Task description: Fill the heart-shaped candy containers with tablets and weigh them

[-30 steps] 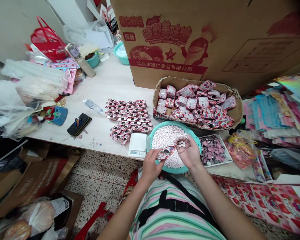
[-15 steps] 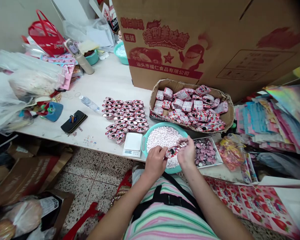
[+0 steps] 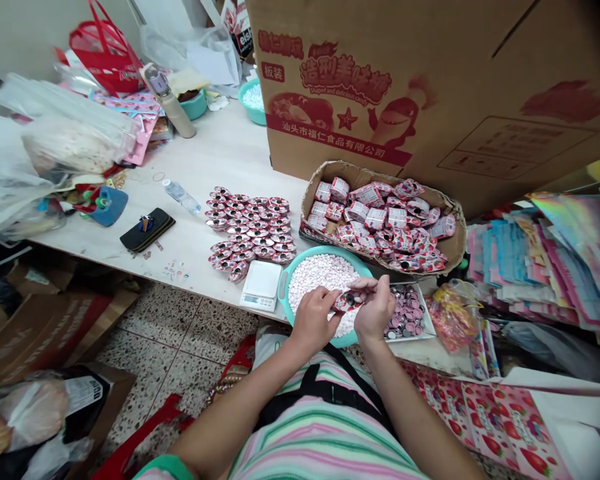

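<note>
My left hand (image 3: pixel 314 319) pinches a small strawberry-printed candy container (image 3: pixel 347 301) by its side, its dark opening facing up. On the other side of that container, my right hand (image 3: pixel 377 312) is cupped, its fingers curled at the opening; candies in the palm are mostly hidden now. Both hands are above a turquoise basin (image 3: pixel 283 285) of small white candies (image 3: pixel 325 271). Right of the basin, an open tray (image 3: pixel 427 327) holds many pink and silver round caps (image 3: pixel 409 310). Matching containers (image 3: pixel 253 227) stand in rows on the table, left of the basin.
A digital scale (image 3: pixel 260 285) sits at the table's front edge. Behind the basin, a cut-down carton (image 3: pixel 307 193) holds more containers. A big cardboard box (image 3: pixel 340 147) rises behind it. At left lie a black wallet (image 3: pixel 147 230) and a clear bottle (image 3: pixel 181 196); packaging sheets (image 3: pixel 520 267) are stacked right.
My right hand has turned and its fingers have closed in toward the container's opening; the candies that showed in its palm are now mostly covered. The view has shifted slightly.
</note>
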Action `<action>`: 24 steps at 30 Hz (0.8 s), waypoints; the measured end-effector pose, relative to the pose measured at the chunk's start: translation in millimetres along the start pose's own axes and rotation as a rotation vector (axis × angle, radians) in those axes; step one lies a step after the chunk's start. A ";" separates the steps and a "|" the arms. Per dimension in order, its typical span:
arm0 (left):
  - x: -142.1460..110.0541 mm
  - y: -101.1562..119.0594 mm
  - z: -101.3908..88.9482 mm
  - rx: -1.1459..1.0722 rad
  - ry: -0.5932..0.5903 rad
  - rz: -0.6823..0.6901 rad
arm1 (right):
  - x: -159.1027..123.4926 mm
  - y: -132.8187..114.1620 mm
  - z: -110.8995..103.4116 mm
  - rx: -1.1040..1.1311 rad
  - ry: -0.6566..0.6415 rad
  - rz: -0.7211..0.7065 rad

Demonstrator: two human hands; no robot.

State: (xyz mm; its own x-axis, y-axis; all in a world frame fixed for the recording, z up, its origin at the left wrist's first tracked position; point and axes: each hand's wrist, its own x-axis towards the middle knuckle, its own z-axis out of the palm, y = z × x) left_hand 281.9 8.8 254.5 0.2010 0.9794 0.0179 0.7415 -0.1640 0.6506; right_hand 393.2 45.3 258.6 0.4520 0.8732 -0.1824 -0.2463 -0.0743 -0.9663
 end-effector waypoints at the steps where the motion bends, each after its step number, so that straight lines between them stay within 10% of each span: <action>1: 0.2 0.0 1.1 -0.011 0.000 -0.004 | -0.8 -0.6 -0.2 -0.004 -0.011 -0.009; 24: -11.2 -4.7 4.1 -0.282 0.143 -0.066 | -14.9 -28.1 6.8 0.137 -0.068 -0.067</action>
State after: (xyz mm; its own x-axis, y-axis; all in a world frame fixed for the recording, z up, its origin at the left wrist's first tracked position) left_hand 278.7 -1.9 248.1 0.0517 0.9967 0.0619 0.5391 -0.0800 0.8385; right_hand 387.6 37.7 289.8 0.4138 0.9047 -0.1014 -0.3343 0.0474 -0.9413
